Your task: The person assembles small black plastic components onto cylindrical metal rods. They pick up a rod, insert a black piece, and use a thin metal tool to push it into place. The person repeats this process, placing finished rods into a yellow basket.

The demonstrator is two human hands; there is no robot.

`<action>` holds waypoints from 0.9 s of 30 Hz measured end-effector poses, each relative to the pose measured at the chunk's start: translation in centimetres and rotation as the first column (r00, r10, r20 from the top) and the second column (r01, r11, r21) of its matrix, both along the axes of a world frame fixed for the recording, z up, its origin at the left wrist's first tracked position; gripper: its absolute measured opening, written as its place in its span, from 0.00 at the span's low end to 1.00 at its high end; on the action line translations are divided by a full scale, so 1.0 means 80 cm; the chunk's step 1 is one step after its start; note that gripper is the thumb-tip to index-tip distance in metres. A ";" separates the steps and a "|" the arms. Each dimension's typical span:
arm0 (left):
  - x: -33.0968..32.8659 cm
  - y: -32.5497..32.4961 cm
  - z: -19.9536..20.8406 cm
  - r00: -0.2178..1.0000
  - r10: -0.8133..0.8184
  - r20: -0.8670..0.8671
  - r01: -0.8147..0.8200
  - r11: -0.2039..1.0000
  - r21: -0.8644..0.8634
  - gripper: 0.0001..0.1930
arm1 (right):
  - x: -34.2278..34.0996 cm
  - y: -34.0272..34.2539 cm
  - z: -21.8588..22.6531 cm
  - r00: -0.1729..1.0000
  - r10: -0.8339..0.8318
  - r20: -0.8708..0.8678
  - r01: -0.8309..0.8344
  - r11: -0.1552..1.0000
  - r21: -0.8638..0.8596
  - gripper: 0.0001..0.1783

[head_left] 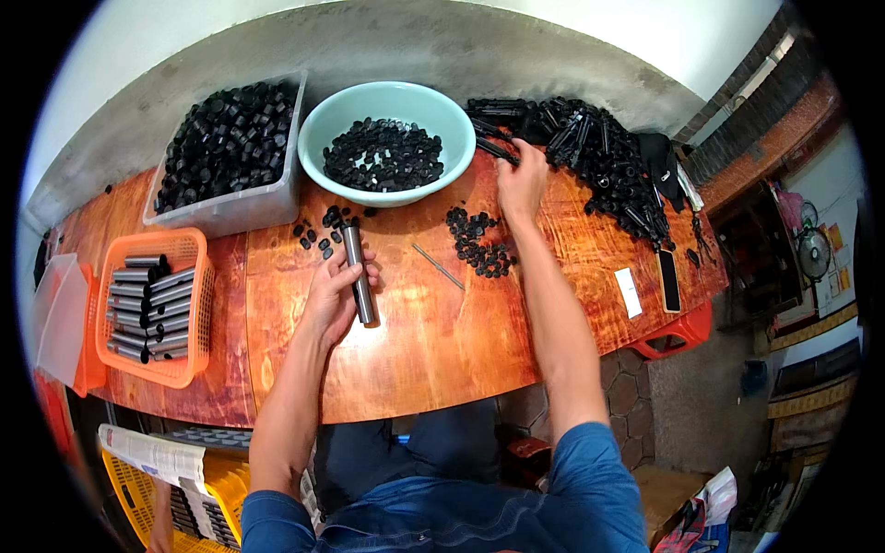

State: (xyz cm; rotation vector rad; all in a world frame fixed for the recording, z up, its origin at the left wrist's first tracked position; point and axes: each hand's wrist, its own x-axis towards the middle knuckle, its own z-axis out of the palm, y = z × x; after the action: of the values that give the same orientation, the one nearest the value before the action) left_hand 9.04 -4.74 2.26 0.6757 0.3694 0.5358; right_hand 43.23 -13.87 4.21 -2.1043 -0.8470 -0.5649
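My left hand (334,290) is closed around a silver metal tube (359,276) with a dark upper end, held tilted just above the wooden table (433,359). Beyond it lie several small black caps (324,244). At the edge of a heap of black tubular parts (590,138), my right hand (523,180) pinches one black stick-like part (498,150). Between my hands rest a thin metal rod (439,266) and a cluster of small black pieces (481,243). A pale green bowl (392,197) of similar small black pieces stands beyond them.
A clear bin (226,217) of black caps stands at the back left. Nearer is an orange basket (197,355) of silver tubes. A phone (669,281) and white paper slip (629,293) lie at the right. Another person's arm (160,516) shows beside a yellow crate (124,479).
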 end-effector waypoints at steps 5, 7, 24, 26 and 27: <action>0.000 0.009 -0.004 0.998 -0.046 0.038 0.048 0.998 -0.047 0.32 | 0.091 0.050 0.016 0.985 0.159 0.063 -0.103 0.847 -0.522 0.45; 0.000 0.010 -0.004 0.999 -0.044 0.032 0.047 0.996 -0.078 0.32 | 0.114 0.079 0.024 0.980 0.177 0.088 -0.087 0.786 -0.612 0.48; 0.006 0.011 0.000 0.998 -0.059 0.026 0.062 0.991 -0.121 0.27 | 0.139 0.125 0.001 0.987 0.124 -0.106 -0.161 0.633 -0.757 0.48; 0.007 0.011 0.003 0.997 -0.062 0.042 0.067 0.990 -0.123 0.27 | 0.123 0.114 0.013 0.989 0.084 -0.121 -0.147 0.628 -0.764 0.47; 0.007 0.010 0.006 0.997 -0.066 0.036 0.070 0.992 -0.108 0.27 | 0.113 0.108 0.018 0.990 0.051 -0.131 -0.134 0.622 -0.771 0.47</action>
State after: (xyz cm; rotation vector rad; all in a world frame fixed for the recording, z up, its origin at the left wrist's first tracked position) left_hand 9.60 -3.93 2.75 0.5715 0.3417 0.4578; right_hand 52.26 -5.25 5.63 -2.8118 -1.3001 0.0125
